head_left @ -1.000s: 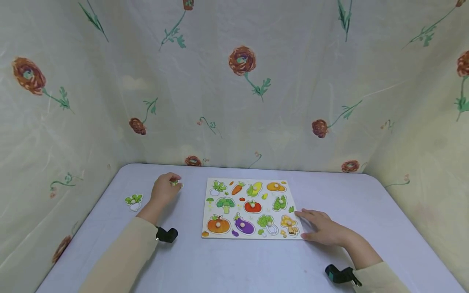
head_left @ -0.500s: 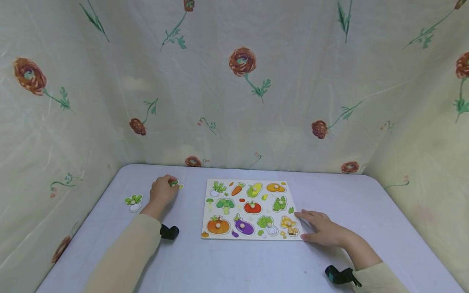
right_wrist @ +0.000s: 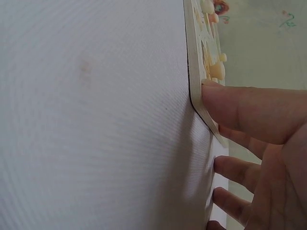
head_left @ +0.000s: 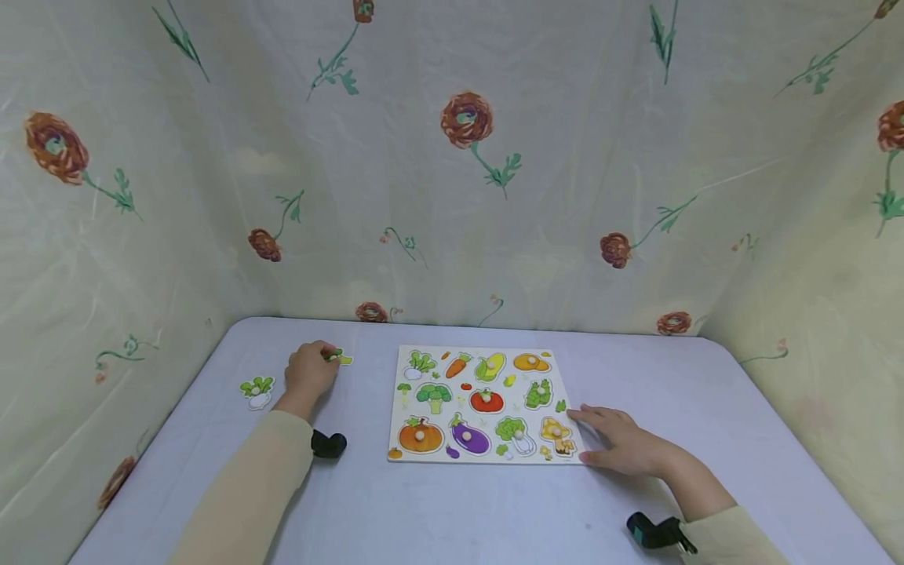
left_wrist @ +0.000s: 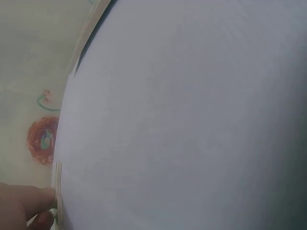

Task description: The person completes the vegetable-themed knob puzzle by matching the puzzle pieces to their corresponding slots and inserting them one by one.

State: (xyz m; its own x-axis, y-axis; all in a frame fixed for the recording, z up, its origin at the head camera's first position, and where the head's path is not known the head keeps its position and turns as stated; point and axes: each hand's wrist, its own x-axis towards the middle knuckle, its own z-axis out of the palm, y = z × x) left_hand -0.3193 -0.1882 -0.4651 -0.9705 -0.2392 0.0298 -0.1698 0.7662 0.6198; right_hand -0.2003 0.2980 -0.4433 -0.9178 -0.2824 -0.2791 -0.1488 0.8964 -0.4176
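Observation:
My left hand (head_left: 311,373) is at the back left of the table and pinches a green broccoli puzzle piece (head_left: 344,360). In the left wrist view this piece (left_wrist: 59,196) is seen edge-on between thumb and finger. To the left lies a turnip puzzle piece (head_left: 257,392) with green leaves. A white wooden vegetable puzzle board (head_left: 445,451) lies flat at mid-table, bearing knobbed pieces such as a pumpkin, an eggplant and a tomato. My right hand (head_left: 625,443) rests at its right side, fingers extended; the thumb (right_wrist: 240,108) touches the board's near right corner (right_wrist: 194,96).
The table (head_left: 466,518) has a white cover. Flower-printed curtains (head_left: 544,235) hang behind it and at both sides. A small black camera sits on each wrist, left (head_left: 328,445) and right (head_left: 657,530).
My left hand has shifted slightly left and turned the broccoli piece, so more of it shows past the fingers. My right hand and the board stay where they were.

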